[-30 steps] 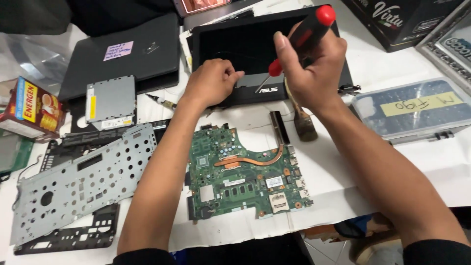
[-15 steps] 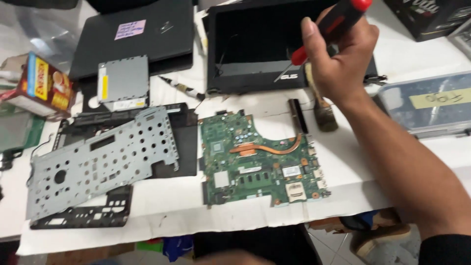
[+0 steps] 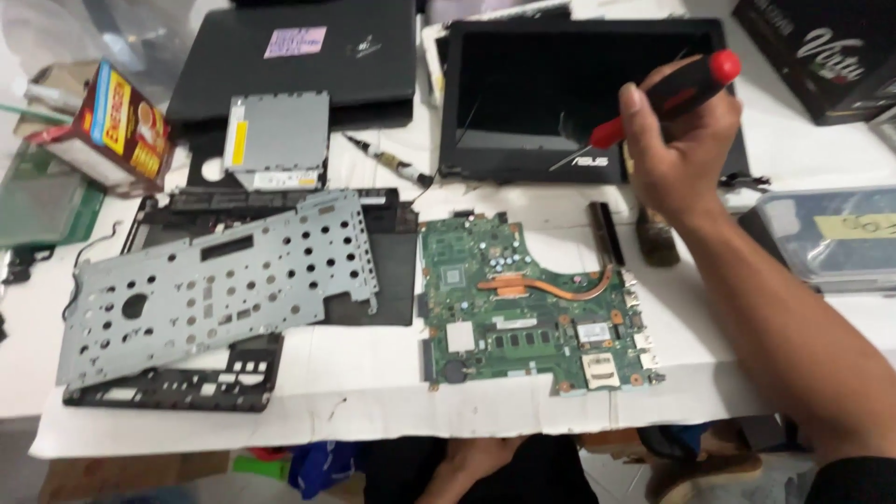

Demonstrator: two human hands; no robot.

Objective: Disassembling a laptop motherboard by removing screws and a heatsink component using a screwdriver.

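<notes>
Screwdriver [image 3: 665, 98], red and black, sits clenched in the right hand [image 3: 677, 154] above the laptop screen panel [image 3: 560, 93]; fingers hide most of its shaft. Left hand [image 3: 467, 467] lies low under the table edge, partly cut off, its grip unclear. Green motherboard [image 3: 532, 308] and perforated metal plate [image 3: 219, 280] lie nearby.

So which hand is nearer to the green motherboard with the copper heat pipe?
Left. The left hand is just below the motherboard, off the table edge; the right hand is above it, holding a red-black screwdriver.
</notes>
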